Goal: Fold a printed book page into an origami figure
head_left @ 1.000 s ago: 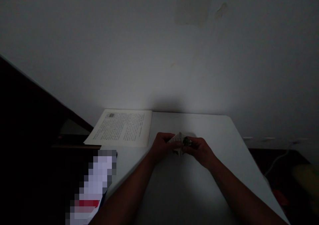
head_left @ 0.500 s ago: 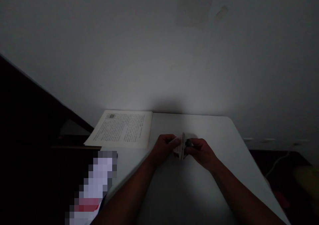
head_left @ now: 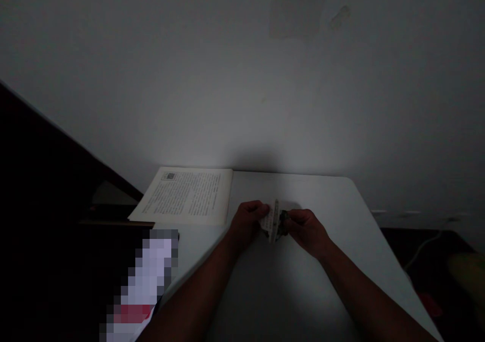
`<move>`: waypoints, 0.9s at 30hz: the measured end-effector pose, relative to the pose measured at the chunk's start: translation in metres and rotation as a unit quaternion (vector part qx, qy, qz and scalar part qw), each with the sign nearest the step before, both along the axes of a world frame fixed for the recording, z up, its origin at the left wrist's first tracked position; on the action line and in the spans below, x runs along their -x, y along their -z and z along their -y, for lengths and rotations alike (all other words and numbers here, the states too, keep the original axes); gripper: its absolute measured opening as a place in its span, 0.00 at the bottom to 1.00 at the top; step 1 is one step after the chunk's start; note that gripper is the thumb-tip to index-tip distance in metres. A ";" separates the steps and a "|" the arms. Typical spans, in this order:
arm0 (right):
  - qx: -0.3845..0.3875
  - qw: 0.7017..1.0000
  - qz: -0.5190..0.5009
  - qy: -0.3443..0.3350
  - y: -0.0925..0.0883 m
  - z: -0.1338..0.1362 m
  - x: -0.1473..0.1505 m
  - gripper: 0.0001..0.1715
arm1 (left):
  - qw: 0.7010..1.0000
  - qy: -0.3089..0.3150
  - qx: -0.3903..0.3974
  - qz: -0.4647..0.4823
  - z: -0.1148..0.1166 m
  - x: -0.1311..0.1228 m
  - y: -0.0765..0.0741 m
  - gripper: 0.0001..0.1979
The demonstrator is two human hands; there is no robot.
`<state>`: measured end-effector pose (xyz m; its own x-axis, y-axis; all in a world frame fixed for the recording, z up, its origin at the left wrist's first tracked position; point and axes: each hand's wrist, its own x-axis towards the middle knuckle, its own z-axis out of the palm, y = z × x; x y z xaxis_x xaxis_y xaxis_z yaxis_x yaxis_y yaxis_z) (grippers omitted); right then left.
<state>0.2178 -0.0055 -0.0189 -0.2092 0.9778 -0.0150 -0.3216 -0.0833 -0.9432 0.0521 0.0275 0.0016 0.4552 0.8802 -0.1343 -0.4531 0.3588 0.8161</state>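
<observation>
Above the middle of the white table point(head_left: 261, 286), my two hands hold a small, light-coloured printed packet point(head_left: 273, 222) with a narrow edge facing me. Its left face carries rows of small print; its right side looks dark and patterned. My left hand point(head_left: 248, 223) is closed on the left side, thumb against the printed face. At the right, the closed fingers of my right hand point(head_left: 305, 228) pinch the dark side. Dim light hides whether that dark part is a separate piece. Both forearms reach in from the bottom of the view.
A printed sheet or booklet point(head_left: 185, 195) lies at the table's back left corner, against the pale wall point(head_left: 242, 79). Left of the table is a pixelated patch point(head_left: 142, 276) beside dark space. A light cable point(head_left: 424, 243) hangs at the right, past the table edge.
The packet has turned and tilted slightly, so more of its printed left face shows. My left thumb has slid back towards its upper left edge. Both hands keep their hold.
</observation>
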 end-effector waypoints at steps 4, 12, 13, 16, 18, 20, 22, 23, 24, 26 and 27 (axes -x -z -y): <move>0.002 1.000 0.009 -0.016 0.001 0.000 0.001 0.18 | 0.999 0.023 0.031 0.035 0.002 0.000 0.002 0.19; -0.021 0.999 0.035 0.032 0.000 -0.002 -0.004 0.15 | 0.987 -0.040 -0.089 -0.127 -0.001 0.000 0.002 0.19; -0.026 0.997 0.049 0.050 -0.003 -0.002 -0.004 0.15 | 0.975 -0.059 -0.126 -0.171 -0.001 0.000 0.001 0.19; -0.042 0.988 0.110 0.102 -0.011 -0.001 -0.002 0.14 | 0.947 -0.078 -0.190 -0.245 0.000 -0.001 0.001 0.19; -0.053 0.982 0.138 0.114 -0.014 0.000 0.000 0.14 | 0.945 -0.077 -0.194 -0.252 0.000 -0.002 0.001 0.18; -0.060 0.981 0.150 0.103 -0.016 0.001 0.001 0.14 | 0.947 -0.082 -0.185 -0.250 0.000 -0.003 0.001 0.18; -0.057 0.982 0.152 0.092 -0.015 0.001 0.001 0.14 | 0.950 -0.083 -0.170 -0.248 -0.001 -0.003 0.001 0.17; -0.054 0.983 0.151 0.092 -0.015 0.001 0.001 0.15 | 0.952 -0.081 -0.164 -0.246 -0.002 -0.003 0.001 0.17; -0.050 0.983 0.151 0.098 -0.014 0.001 0.001 0.15 | 0.954 -0.077 -0.160 -0.243 -0.002 -0.003 0.002 0.17; -0.047 0.980 0.155 0.118 -0.013 0.000 0.001 0.15 | 0.957 -0.072 -0.159 -0.234 -0.003 -0.003 0.003 0.17; -0.048 0.978 0.156 0.128 -0.013 0.000 0.001 0.16 | 0.958 -0.072 -0.160 -0.228 -0.003 -0.003 0.004 0.17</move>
